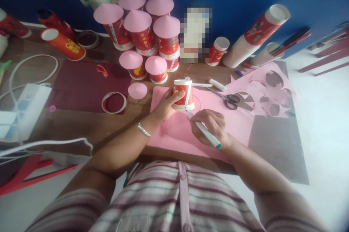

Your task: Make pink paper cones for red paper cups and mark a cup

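Note:
My left hand (170,101) is wrapped round the left side of a red paper cup (185,92) with a white strip down its front. The cup is over a pink paper sheet (174,134); whether its base touches the sheet I cannot tell. My right hand (209,125) grips a white marker pen (205,132) with a green end, its tip close to the cup's lower edge. A curved line shows on the sheet just right of the cup. Black-handled scissors (230,101) lie on the sheet beyond my right hand.
Several red cups with pink paper cones (137,21) stand together at the back. Pink scraps with cut-out holes (261,94) lie to the right. A pink disc (137,90) and a cut ring (114,102) are on the left, near white cables (54,145). A tall cup stack (259,30) leans back right.

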{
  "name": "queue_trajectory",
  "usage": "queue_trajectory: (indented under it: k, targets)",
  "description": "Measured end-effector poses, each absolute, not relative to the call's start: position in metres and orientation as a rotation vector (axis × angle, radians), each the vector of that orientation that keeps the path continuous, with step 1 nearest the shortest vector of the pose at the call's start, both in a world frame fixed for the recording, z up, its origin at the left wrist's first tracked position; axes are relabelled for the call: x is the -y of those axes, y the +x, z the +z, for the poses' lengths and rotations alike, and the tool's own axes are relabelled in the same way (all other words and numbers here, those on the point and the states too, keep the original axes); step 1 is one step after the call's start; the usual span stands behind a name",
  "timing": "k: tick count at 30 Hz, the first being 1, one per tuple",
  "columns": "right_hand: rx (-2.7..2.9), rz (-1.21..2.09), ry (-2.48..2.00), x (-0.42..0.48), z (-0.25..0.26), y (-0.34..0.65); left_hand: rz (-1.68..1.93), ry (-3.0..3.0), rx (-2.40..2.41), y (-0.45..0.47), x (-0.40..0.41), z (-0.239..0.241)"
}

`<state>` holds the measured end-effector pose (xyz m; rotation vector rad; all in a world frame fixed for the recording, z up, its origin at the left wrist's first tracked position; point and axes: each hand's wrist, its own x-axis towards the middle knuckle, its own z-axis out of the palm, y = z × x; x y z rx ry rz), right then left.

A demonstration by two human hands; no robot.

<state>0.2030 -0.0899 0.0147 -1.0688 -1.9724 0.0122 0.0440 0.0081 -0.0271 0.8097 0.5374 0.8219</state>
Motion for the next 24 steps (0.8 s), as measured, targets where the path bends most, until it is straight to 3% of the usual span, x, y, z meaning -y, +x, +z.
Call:
queue_trajectory:
  k: [24]
  targets:
    - [1.946, 0.038, -1.119, 0.0907, 0.0132, 0.2028, 0.841, 0.846, -0.546, 0.0440, -0.0063, -0.0255]
